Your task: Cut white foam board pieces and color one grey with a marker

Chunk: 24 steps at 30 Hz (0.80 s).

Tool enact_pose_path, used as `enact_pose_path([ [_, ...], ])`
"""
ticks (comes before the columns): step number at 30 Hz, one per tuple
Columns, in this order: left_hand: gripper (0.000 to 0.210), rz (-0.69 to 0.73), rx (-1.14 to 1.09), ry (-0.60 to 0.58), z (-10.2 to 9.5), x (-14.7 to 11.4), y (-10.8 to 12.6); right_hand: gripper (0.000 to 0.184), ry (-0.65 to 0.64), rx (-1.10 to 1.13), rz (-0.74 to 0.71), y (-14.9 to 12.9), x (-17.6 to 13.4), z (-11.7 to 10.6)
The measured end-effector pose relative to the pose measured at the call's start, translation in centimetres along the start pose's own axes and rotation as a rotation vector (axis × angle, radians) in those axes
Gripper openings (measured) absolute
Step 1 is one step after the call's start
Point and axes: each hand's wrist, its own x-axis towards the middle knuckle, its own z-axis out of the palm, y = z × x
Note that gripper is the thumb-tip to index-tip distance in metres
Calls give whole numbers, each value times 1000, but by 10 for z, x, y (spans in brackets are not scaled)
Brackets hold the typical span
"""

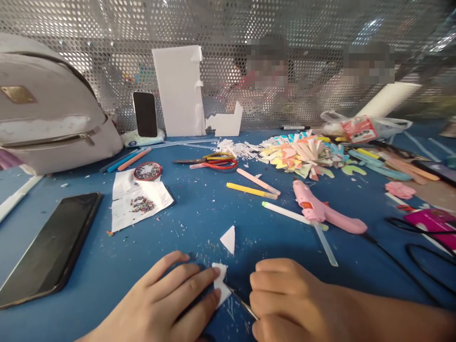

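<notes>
At the bottom of the head view my left hand [174,294] lies on the table with its fingers somewhat spread. Two fingertips pin a small white piece [223,290], like foam board or thick paper, against the blue surface. My right hand [285,299] is closed around a thin pointed metal tool [245,305]; its handle is hidden in the fist. The tool's tip meets the right edge of the white piece. Just beyond, a loose white triangular piece [229,239] lies between my hands.
A pink glue gun [326,209] and its cord lie right. Scissors [217,161], markers [251,190] and a pile of coloured scraps [302,154] sit farther back. Left are a phone [53,242], a paper with beads [123,209] and a backpack [53,104]. Perforated metal [221,28] stands behind.
</notes>
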Motion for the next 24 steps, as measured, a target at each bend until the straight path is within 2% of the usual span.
enact_pose_path([
  [8,40,8,-7,-19,0,-2,0,9,-15,64,18,2,3,-2],
  [16,37,7,-8,-8,-2,0,3,18,-19,133,119,-5,12,-2],
  [24,35,-15,-47,-15,-2,1,5,22,-52,101,135,-10,7,-8],
])
